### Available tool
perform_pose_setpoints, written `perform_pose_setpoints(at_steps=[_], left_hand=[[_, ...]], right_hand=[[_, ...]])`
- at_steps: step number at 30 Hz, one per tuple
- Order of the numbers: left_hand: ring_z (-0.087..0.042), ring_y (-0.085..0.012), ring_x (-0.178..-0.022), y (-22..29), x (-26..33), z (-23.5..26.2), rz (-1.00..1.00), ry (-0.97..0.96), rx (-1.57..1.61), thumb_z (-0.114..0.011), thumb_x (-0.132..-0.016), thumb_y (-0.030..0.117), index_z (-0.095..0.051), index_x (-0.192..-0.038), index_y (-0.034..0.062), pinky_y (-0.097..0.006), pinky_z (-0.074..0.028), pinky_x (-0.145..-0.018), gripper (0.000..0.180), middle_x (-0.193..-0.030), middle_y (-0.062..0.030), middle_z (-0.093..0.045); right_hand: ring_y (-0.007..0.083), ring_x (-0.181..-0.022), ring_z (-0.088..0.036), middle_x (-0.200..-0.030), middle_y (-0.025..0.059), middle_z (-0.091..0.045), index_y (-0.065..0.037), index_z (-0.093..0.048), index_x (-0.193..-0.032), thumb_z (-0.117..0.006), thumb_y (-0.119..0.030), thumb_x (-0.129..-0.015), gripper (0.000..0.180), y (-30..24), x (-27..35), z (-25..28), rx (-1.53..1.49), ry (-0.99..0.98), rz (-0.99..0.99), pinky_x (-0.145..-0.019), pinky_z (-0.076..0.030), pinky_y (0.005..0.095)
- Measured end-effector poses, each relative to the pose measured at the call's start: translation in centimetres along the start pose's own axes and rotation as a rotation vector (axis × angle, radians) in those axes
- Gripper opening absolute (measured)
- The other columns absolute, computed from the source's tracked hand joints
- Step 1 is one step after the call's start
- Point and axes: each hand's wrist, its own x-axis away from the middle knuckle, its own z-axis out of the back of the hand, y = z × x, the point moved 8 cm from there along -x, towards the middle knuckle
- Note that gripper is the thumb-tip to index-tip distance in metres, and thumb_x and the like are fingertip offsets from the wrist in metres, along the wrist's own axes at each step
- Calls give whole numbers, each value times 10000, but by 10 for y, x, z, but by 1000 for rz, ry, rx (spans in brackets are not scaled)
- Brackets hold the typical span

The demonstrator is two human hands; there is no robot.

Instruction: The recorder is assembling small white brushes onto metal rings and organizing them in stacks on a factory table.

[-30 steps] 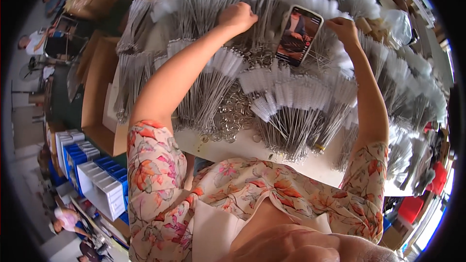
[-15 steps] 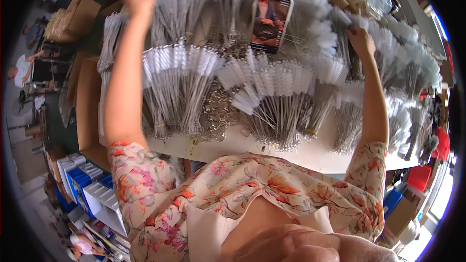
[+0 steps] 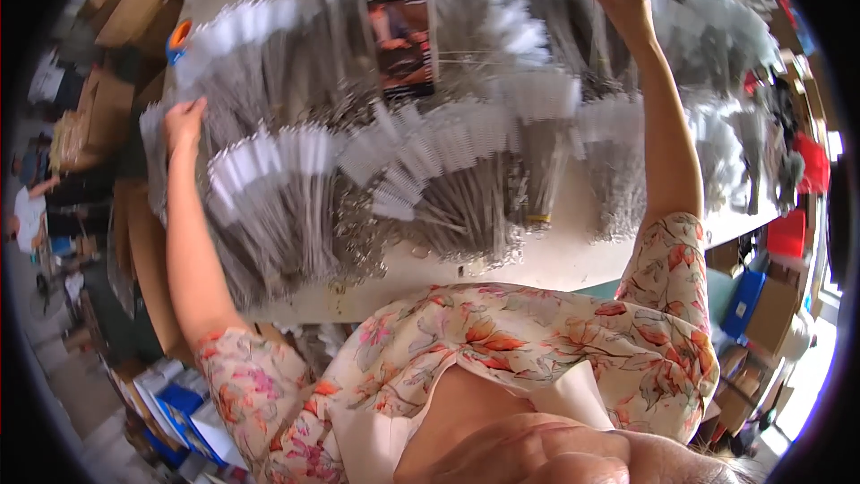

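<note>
My left hand (image 3: pixel 184 128) is at the left end of the table, fingers pinched together beside bundled white bristle brushes (image 3: pixel 235 90) with thin wire stems. Whatever is between those fingertips is too blurred to make out. Farther back on the right, my right hand (image 3: pixel 625 13) reaches over more brush bundles (image 3: pixel 564 22), its fingers curled in. Its fingertips hide anything they hold. Fanned brush bundles (image 3: pixel 278 179) and a looser, tilted group of brushes (image 3: pixel 448 157) lie between my arms. A phone (image 3: pixel 400 43) with a lit screen rests among the back bundles.
The white table (image 3: pixel 564 255) shows bare along its front edge. Wire loops (image 3: pixel 354 233) lie between the bundles. An orange and blue roll (image 3: pixel 179 38) sits back left. Cardboard boxes (image 3: pixel 134 18) stand left, red bins (image 3: pixel 786 233) right. Another person (image 3: pixel 31 215) is far left.
My left hand has come down and left from the back row to the left-end bundles. My right hand has lifted off its bundle and moved back. The whole view has turned somewhat.
</note>
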Motion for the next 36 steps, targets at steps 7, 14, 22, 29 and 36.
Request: perform_pose_setpoints(at_steps=[7, 14, 22, 29, 36], left_hand=[[-350, -65, -414, -31, 10, 8, 231, -19, 290, -565, -876, 256, -589, -841, 55, -232, -210, -340, 205, -784, -33, -621], [-348, -28, -556, 98, 45, 96, -200, 412, 413, -530, -898, 240, -630, -1072, 108, -197, -281, -460, 240, -768, 45, -500], [-270, 33, -508, 129, 161, 50, -48, -263, 383, -475, -935, 251, -578, -1144, 43, -132, -169, -405, 313, -693, 86, -393], [-346, -18, -563, 162, 253, 8, -8, -557, 913, -510, -915, 216, -617, -965, -34, -165, -281, -470, 277, -715, 29, -447], [-361, -2, -476, 230, 337, -14, -335, -490, 1031, -483, -928, 174, -591, -1089, 6, -152, -296, -399, 257, -646, 19, -501]], right_hand=[[161, -547, -568, -710, 101, -614, -35, -651, -888, -533, -206, -824, 217, 86, -18, 77, -216, 193, -74, -477, -425, 305], [166, -731, -635, -760, 47, -663, -139, -689, -838, -640, -415, -737, 298, 104, 5, 57, 299, 14, -174, -677, -485, 303], [207, -785, -632, -812, 72, -669, -148, -706, -844, -700, -428, -633, 351, 123, 2, 1, 358, -241, -264, -721, -479, 324], [128, -627, -593, -692, 23, -649, -144, -703, -870, -584, -399, -806, 288, 70, 4, 114, -17, 378, -69, -615, -466, 269], [203, -939, -564, -1021, 123, -544, -16, -557, -853, -348, -276, -962, 350, -159, 129, 74, -1180, -216, 189, -864, -495, 393]])
